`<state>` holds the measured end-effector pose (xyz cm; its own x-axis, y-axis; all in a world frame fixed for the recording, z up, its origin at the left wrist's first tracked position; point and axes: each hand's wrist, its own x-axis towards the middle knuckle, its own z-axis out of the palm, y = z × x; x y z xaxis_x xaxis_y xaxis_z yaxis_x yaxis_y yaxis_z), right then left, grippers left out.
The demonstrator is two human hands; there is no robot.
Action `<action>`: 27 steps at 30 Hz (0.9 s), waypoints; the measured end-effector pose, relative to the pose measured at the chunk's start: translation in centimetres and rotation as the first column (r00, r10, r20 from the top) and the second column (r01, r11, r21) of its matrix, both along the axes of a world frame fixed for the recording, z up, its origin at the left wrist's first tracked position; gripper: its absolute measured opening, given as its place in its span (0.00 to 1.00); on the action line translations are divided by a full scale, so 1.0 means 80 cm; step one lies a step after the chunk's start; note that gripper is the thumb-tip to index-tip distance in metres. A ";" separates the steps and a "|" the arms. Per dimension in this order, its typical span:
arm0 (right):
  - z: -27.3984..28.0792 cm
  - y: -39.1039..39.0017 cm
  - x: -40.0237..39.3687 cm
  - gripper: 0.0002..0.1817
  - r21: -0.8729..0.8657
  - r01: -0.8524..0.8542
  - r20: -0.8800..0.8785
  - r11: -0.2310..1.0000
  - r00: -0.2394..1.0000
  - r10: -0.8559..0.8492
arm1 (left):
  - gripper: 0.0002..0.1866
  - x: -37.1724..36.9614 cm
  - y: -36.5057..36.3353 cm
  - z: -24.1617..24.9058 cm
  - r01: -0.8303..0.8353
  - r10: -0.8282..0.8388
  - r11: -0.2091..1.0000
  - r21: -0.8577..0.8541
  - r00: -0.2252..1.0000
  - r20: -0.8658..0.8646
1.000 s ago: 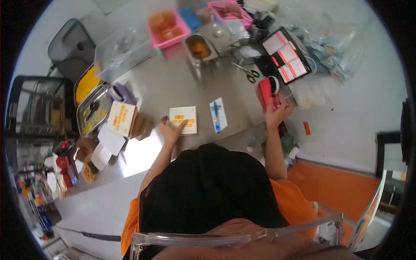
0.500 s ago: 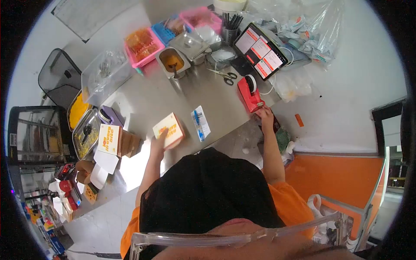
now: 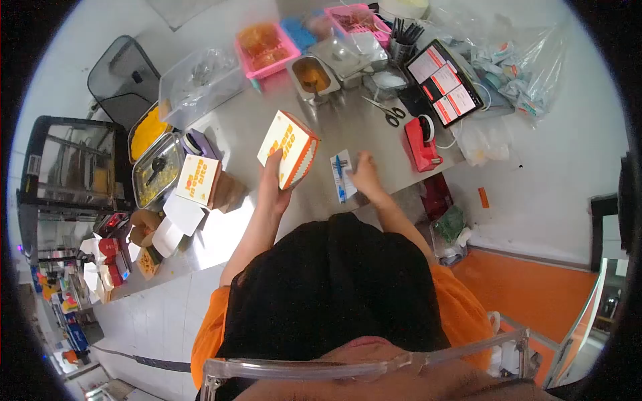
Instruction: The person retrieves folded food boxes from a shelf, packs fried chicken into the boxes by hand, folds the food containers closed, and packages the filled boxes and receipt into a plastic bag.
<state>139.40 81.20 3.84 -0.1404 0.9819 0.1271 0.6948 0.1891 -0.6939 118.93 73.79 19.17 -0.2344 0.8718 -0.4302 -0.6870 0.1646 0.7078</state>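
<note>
My left hand (image 3: 273,186) grips a white and orange cardboard food box (image 3: 284,140) by its side, tilted above the steel table (image 3: 247,107). Curled fingers close my right hand (image 3: 365,175) beside a white paper slip (image 3: 336,164); whatever they pinch, if anything, is too small to make out. A blue pen (image 3: 341,184) lies on that slip. Farther right, near the table edge, stands a red tape dispenser (image 3: 422,147). Another printed food box (image 3: 198,179) sits to the left of my left hand, against brown cardboard.
Scissors (image 3: 389,111) lie behind the slip, near a tablet (image 3: 444,81) on a stand. Along the back are a metal pan of sauce (image 3: 312,77) and a pink basket (image 3: 267,67). On the left are a purple tape dispenser (image 3: 198,144) and a food tray (image 3: 158,190).
My left hand has lifted and tilted the box, showing its patterned side. My right hand has moved left from the red tape dispenser to beside the slip. The view has shifted.
</note>
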 end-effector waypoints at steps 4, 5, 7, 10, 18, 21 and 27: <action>-0.016 0.008 -0.051 0.27 0.012 0.013 0.043 1.000 0.999 -0.014 | 0.28 -0.024 -0.021 0.000 -0.169 0.181 0.979 0.112 0.978 -0.106; -0.030 0.012 -0.056 0.27 0.034 0.021 0.003 0.999 1.000 -0.021 | 0.29 -0.026 -0.026 0.003 -0.220 0.239 0.964 0.147 0.963 -0.127; 0.007 0.011 -0.055 0.24 -0.080 -0.036 0.161 0.996 0.986 0.048 | 0.28 -0.030 -0.032 0.006 -0.291 0.312 0.944 0.154 0.939 -0.142; 0.002 0.021 -0.048 0.23 -0.040 -0.089 0.116 0.995 0.989 0.093 | 0.29 -0.041 -0.035 -0.001 -0.377 0.391 0.914 0.152 0.917 -0.082; -0.022 0.015 -0.058 0.23 0.134 -0.014 0.044 0.991 0.999 0.008 | 0.28 -0.072 -0.048 -0.008 -0.098 0.098 0.980 0.172 0.995 0.004; -0.007 0.025 -0.045 0.23 0.089 0.051 0.084 0.995 0.995 -0.058 | 0.34 -0.069 -0.046 -0.021 -0.128 0.131 0.980 0.150 0.991 -0.010; 0.176 0.010 -0.051 0.26 0.049 -0.074 -0.506 0.996 0.858 0.089 | 0.36 -0.055 -0.040 -0.031 -0.214 0.222 0.972 0.093 0.971 -0.086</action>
<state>135.29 82.00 17.95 -0.1288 0.9650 0.2285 0.2288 0.2531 -0.9400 114.49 70.61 16.67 -0.4590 0.8265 -0.3258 -0.6290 -0.0433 0.7762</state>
